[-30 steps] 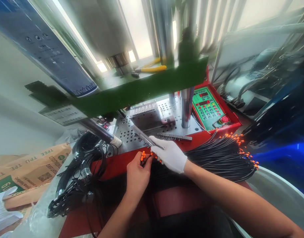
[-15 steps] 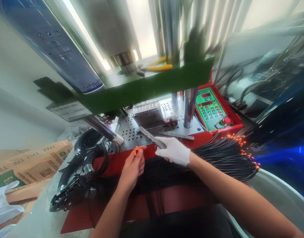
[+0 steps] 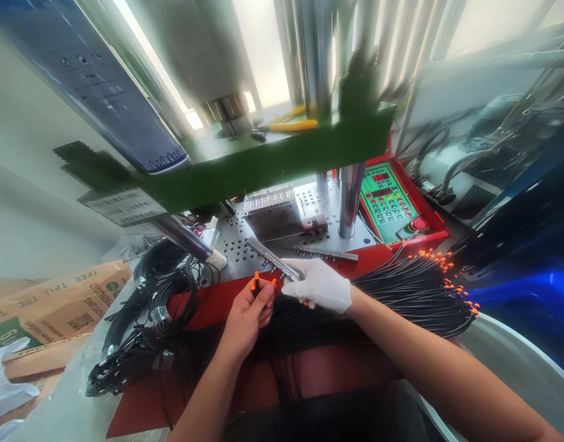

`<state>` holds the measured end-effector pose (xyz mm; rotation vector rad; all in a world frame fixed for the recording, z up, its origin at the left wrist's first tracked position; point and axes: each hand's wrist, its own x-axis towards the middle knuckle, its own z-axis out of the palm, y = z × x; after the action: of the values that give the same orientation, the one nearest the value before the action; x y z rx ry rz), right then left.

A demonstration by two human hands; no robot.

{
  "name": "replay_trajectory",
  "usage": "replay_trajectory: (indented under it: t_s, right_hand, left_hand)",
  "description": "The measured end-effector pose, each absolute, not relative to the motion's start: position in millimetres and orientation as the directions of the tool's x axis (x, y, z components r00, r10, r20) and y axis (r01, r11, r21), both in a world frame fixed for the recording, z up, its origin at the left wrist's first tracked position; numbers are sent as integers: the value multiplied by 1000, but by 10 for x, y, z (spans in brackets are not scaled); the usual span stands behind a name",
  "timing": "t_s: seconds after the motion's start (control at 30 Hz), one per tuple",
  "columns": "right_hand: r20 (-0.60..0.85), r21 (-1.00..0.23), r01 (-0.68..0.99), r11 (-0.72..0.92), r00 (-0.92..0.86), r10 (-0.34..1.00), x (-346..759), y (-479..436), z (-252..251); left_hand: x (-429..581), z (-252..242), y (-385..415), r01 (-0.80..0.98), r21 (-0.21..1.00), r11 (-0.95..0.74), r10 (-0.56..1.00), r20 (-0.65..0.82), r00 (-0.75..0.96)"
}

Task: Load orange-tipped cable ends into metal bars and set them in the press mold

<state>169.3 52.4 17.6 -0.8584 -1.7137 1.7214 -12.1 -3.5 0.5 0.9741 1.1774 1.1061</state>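
My left hand, bare, is closed around a few black cable ends with orange tips. Its fingertips are close to the lower edge of a narrow metal bar with small pins along one side. My right hand, in a white glove, grips the near end of that bar and holds it at a slant. Whether the cable ends touch the bar I cannot tell. A second pinned metal bar lies just beyond the glove, at the front of the perforated press plate.
A metal mould block sits on the plate under a green crossbeam bearing yellow-handled pliers. Orange-tipped black cables spread at right, below a control panel. Coiled cables and paper sacks are left.
My left hand has shifted slightly right, closer to the bar, and more orange tips show above its fingers. The bar in my right hand has moved slightly left.
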Motion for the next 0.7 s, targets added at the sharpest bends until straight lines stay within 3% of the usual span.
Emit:
replay_trajectory:
  t_s: [0.5,0.7]
  right_hand:
    - [-98,-995,65,-73,-670,736,1710,502,250]
    - [-3,-998,53,41,-645,764,1683,486,178]
  left_hand:
    - [-155,-82,-40,-1,996,86,995,-86,-47]
    - [-48,-18,-67,398,917,-16,982,90,-167]
